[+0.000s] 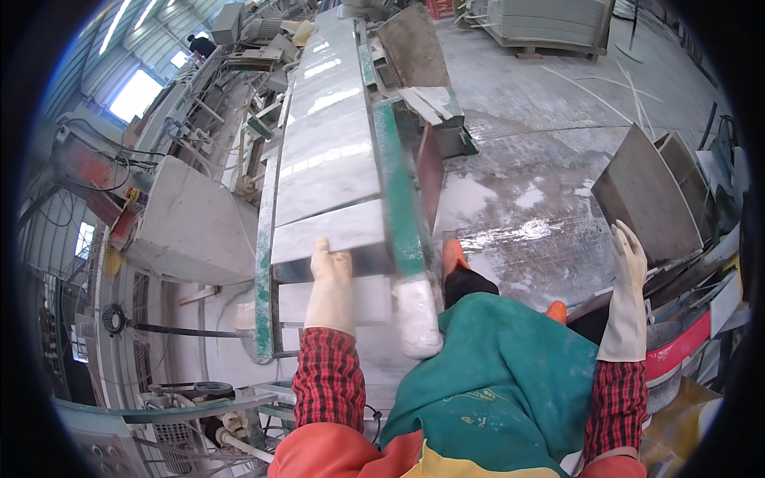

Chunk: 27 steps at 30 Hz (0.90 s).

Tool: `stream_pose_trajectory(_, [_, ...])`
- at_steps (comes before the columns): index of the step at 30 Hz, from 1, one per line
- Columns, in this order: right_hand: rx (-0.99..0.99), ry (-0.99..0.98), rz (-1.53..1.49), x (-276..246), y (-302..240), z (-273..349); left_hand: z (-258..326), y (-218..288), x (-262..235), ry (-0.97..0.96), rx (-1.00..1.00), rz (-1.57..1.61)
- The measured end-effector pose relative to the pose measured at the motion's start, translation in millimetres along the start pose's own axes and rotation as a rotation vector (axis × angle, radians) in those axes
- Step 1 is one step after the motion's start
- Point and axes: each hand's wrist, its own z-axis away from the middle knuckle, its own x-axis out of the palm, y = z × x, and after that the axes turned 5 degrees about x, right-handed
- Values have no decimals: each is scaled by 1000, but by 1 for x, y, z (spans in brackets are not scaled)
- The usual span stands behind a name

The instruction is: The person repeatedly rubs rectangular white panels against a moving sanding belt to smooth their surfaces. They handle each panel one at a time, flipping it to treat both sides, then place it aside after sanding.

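Observation:
My left hand (331, 275), in a cream rubber glove, is at the near edge of a narrow white stone slab (335, 229) on the conveyor line. One digit lies over the slab's top, and the other fingers are partly hidden at its edge. Behind that piece, a long row of glossy white slabs (331, 163) runs away up the line, with a thin gap between. Out to the right, my right hand (629, 259), gloved alike, is raised and holds nothing, its fingers stretched and slightly apart. It is nearest to a leaning brown-grey panel (649, 195).
A green rail (398, 183) borders the line on the right, ending in a white-wrapped pad (417, 319) beside my green apron (494, 374). A large pale block-shaped housing (195, 223) stands left. Stacked slabs (550, 24) rest on a pallet at the back; thin strips (594, 94) lie on the wet floor.

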Motion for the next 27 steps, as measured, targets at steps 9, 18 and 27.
stream_pose_trajectory(9, [95, 14, 8, 9, -8, 1, 7, -1, 25, -8, 20, -114])
stream_pose_trajectory(18, [105, -64, -46, 20, -10, -2, 6, 25, 3, -96, -58, -413])
stream_pose_trajectory(27, [113, -49, 22, 21, -10, -1, 18, 28, 6, -152, -93, -771])
